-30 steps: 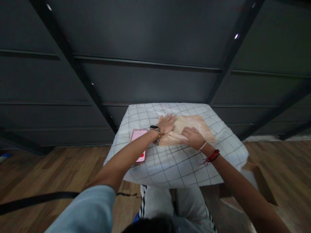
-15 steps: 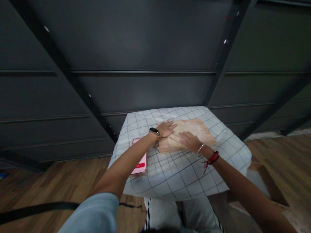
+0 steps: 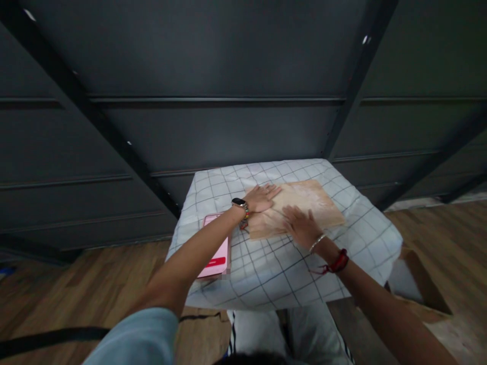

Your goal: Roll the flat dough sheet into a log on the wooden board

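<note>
A flat, tan, roughly rectangular sheet or board [image 3: 323, 205] with whitish patches lies on the table; I cannot make out its material. Pale creases or folds show between my hands. My left hand [image 3: 262, 197] rests palm down on its left part, fingers stretched and spread, a dark-faced watch on the wrist. Nearer the front edge, my right hand [image 3: 303, 226] lies flat over it, fingers apart and a little blurred. That wrist carries a silver bangle and a red cord bracelet. Neither hand grips anything.
A white checked cloth [image 3: 266, 276] covers the small table. Partly under my left forearm lies a phone with a pink screen [image 3: 217, 256]. An open cardboard box [image 3: 422, 284] stands on the wooden floor at right. Dark panels [image 3: 228, 132] rise behind the table.
My right hand has slid slightly right and toward me, its fingers spreading more. My left hand stays pressed on the left part. The camera view has shifted a little.
</note>
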`<state>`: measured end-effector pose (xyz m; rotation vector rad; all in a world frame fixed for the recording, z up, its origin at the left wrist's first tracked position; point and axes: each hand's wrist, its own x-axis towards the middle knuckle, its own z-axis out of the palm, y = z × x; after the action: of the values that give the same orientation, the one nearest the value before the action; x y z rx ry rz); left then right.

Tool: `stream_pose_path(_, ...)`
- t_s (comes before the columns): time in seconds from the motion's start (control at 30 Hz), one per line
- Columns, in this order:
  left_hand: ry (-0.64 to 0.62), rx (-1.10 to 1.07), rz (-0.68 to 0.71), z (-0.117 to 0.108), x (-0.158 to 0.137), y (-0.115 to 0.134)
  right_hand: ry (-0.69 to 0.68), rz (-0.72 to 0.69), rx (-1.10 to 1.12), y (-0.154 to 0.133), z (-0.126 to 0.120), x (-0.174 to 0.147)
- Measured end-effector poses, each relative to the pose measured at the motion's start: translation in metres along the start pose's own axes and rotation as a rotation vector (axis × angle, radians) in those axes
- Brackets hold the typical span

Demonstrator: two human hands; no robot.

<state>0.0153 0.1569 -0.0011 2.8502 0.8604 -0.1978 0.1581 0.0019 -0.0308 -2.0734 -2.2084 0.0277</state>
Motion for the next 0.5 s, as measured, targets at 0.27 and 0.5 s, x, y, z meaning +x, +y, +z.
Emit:
stream_pose_path(0.27, 0.135, -0.008, -0.142, 0.025, -0.025, 0.005, -0.163, -0.184, -0.019, 0.021, -0.013, 0.022)
stream_pose_path(0.5, 0.112, 0.057, 0.013, 0.005, -0.003, 0.003, 0.033, 0.029, -0.003, 0.007, 0.003, 0.008)
